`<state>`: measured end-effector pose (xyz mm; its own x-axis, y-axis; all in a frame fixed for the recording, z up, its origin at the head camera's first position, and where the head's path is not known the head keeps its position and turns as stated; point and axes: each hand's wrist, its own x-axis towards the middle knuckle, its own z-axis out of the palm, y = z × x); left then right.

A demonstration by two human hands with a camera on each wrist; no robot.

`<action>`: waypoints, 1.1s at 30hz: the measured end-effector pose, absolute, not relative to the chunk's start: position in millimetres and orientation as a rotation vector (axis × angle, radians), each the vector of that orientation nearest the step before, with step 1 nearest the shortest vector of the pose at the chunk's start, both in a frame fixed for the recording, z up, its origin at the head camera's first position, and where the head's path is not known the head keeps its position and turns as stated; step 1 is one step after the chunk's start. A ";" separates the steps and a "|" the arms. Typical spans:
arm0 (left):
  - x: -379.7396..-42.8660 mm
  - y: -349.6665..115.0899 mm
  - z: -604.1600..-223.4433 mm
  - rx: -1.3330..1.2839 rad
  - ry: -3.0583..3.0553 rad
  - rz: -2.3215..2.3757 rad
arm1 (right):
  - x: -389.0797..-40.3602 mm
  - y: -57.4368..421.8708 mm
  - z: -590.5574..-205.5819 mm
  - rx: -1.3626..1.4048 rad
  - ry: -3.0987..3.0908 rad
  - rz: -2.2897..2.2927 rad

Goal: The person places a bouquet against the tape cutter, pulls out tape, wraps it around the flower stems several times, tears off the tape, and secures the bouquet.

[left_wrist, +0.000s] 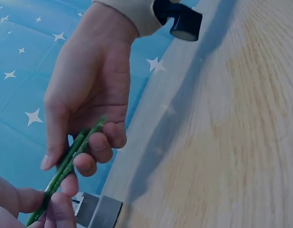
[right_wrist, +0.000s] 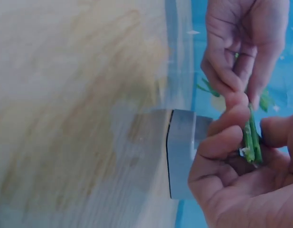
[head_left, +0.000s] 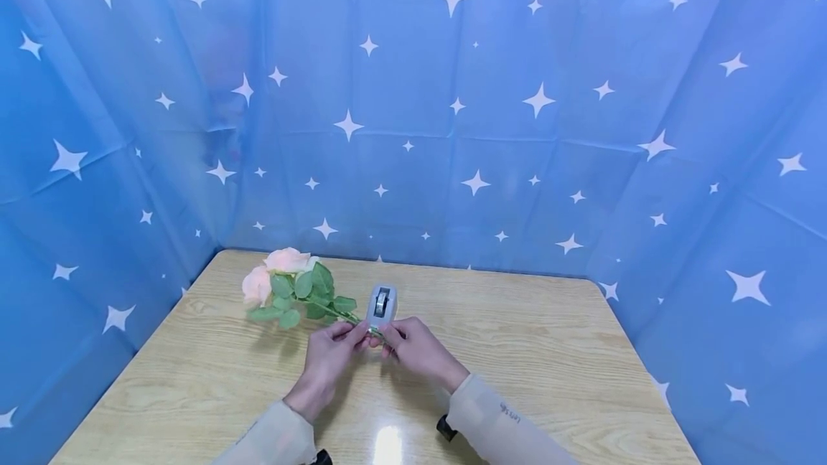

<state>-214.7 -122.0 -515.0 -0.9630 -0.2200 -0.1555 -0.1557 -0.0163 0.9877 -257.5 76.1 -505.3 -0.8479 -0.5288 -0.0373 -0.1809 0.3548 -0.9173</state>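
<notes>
Roses (head_left: 287, 260): Position, Hold and Handling

Head view. The pale blooms extend leftward over the counter (head_left: 530, 364); the stems (head_left: 341, 313) run right, past the leaves (head_left: 321, 278), to both hands. The left hand (head_left: 329, 356) has its grip clamped on the stems nearer the leaves. The right hand (head_left: 423, 351) is clamped nearer the ends. A tape dispenser (head_left: 382, 305) stands just beyond the fingers; contact with them cannot be told.

Left wrist view. Two green stems lie side by side between the right thumb and curled fingers. The left fingers pinch them at the lower corner.

Right wrist view. The stem ends show between the right thumb and fingers. A small pale patch sits at one end; its nature cannot be told.

Handling. Expect a light load. Stems should be firm but bendable, and may roll against each other. Petals are probably soft and easily crushed. Take hold on bare stem below the leaves; avoid gripping the blooms.
</notes>
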 end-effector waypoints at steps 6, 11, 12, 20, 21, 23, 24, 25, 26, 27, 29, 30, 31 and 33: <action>-214.0 -118.7 -516.5 0.452 -2.155 -2.174 | -259.4 80.4 -499.9 -0.535 2.170 -1.494; -215.9 -116.2 -517.8 0.412 -2.122 -2.186 | -262.6 82.0 -500.7 -0.515 2.109 -1.471; -216.0 -115.7 -517.3 0.413 -2.115 -2.188 | -263.5 82.3 -501.1 -0.514 2.092 -1.472; -216.3 -113.7 -517.7 0.414 -2.088 -2.209 | -269.5 83.4 -505.4 -0.425 1.877 -1.548; -215.9 -113.7 -517.5 0.414 -2.086 -2.211 | -269.7 83.5 -505.6 -0.408 1.845 -1.562; -215.3 -113.1 -516.8 0.417 -2.077 -2.218 | -270.1 83.7 -506.1 -0.378 1.790 -1.587; -215.2 -112.5 -516.7 0.410 -2.073 -2.219 | -270.4 84.1 -506.1 -0.374 1.781 -1.587; -215.1 -111.9 -516.7 0.406 -2.068 -2.221 | -270.5 84.6 -506.0 -0.376 1.778 -1.586; -215.2 -111.4 -516.7 0.400 -2.063 -2.224 | -270.9 84.8 -506.3 -0.382 1.785 -1.577; -215.1 -110.9 -516.2 0.399 -2.057 -2.228 | -271.3 85.2 -506.3 -0.390 1.798 -1.566; -215.2 -110.0 -515.4 0.394 -2.033 -2.248 | -271.8 85.5 -506.1 -0.407 1.828 -1.545; -215.3 -109.7 -515.2 0.391 -2.026 -2.255 | -272.0 85.6 -506.1 -0.414 1.845 -1.534; -215.2 -109.7 -515.0 0.389 -2.021 -2.261 | -271.8 85.4 -505.8 -0.421 1.858 -1.530; -215.0 -109.7 -514.7 0.385 -2.012 -2.273 | -271.7 84.7 -505.1 -0.425 1.875 -1.522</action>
